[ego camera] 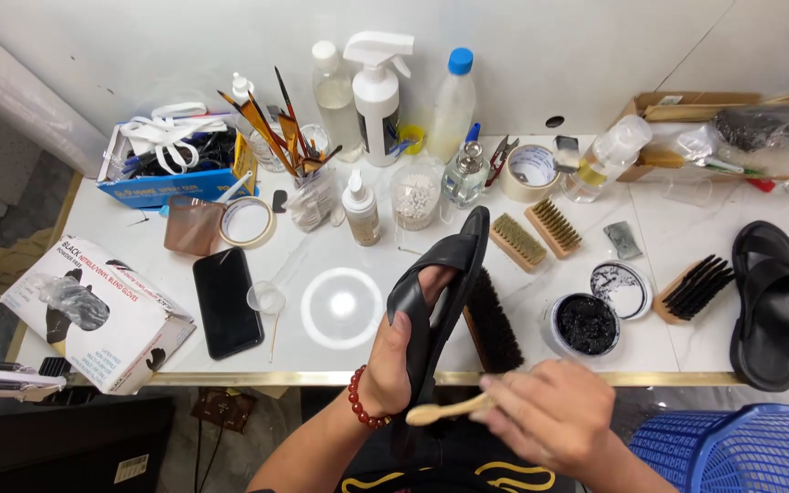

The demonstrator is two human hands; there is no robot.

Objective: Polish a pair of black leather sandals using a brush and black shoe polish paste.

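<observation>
Single head-worn view, looking steeply down, close over the white table [230, 365], wall along the top edge

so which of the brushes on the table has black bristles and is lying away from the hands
The wooden brush with black bristles, right of the open polish tin, beside the lone sandal. The two small brushes have pale bristles.

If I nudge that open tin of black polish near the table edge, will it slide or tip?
The open tin of black polish looks low and wide, so it would likely slide rather than tip. It sits close to the table edge, so a push could drop it. Lidless, its contents may smear.
</observation>
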